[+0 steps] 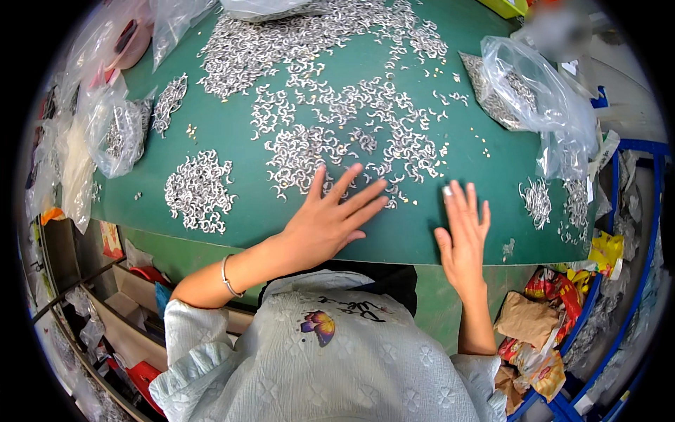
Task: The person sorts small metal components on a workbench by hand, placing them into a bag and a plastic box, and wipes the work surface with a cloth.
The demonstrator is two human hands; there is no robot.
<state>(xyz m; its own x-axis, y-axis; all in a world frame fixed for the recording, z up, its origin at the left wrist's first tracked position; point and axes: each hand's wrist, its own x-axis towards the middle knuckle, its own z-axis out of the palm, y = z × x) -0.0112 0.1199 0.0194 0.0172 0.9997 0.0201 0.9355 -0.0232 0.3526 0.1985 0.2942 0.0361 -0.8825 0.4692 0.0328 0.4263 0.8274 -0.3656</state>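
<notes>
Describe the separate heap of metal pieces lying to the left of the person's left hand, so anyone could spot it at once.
Start at the green table top, then go to the left hand lying flat near its front edge. The heap lies left of it: a compact, roundish pile of small curved silvery pieces, ringed by bare green, unlike the big sprawling scatter beyond the fingers.

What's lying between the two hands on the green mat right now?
In the head view, mostly bare green mat separates the left hand from the right hand; a few stray metal clips lie near the fingertips.
</notes>
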